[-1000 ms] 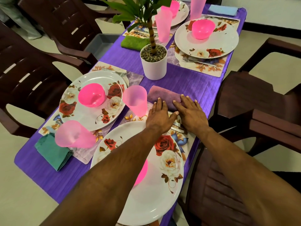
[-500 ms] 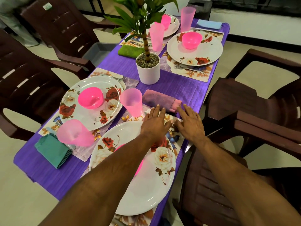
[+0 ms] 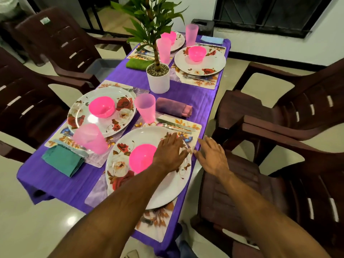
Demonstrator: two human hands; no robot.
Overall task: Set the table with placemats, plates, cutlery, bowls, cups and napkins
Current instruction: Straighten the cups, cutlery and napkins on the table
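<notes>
Lying over the right part of the near plate [image 3: 167, 185]: left hand [image 3: 170, 152], fingers straight and slightly spread, gripping nothing; contact with the plate not clear. Hovering just right of the near plate, beyond the counter [image 3: 191, 94] edge: right hand [image 3: 212, 157], fingers straight and spread, holding nothing. Sitting on the near plate, partly hidden by the left forearm: pink bowl [image 3: 141, 158]. Lying under the near plate: floral placemat [image 3: 193, 125]. Resting on that placemat just beyond the near plate: knife [image 3: 176, 123] and spoon [image 3: 172, 127], side by side. Lying beyond the cutlery, further from the near plate: folded purple napkin [image 3: 173, 107]. Standing beyond the near plate, to its left of the napkin: pink cup [image 3: 145, 109], upright. Sitting left of the near plate: second floral plate [image 3: 101, 111] carrying a pink bowl [image 3: 101, 106], with another pink cup [image 3: 89, 138] and a folded teal napkin [image 3: 63, 160] nearer the left counter edge. Standing well beyond the near plate, mid-counter: white pot [image 3: 158, 79] holding a green plant. Sitting far beyond the near plate: two further plates, bowls and cups, a green napkin [image 3: 138, 63] and a blue napkin [image 3: 212, 40]. Covering the counter: purple cloth. Standing around the counter: dark brown chairs [image 3: 297, 112].
</notes>
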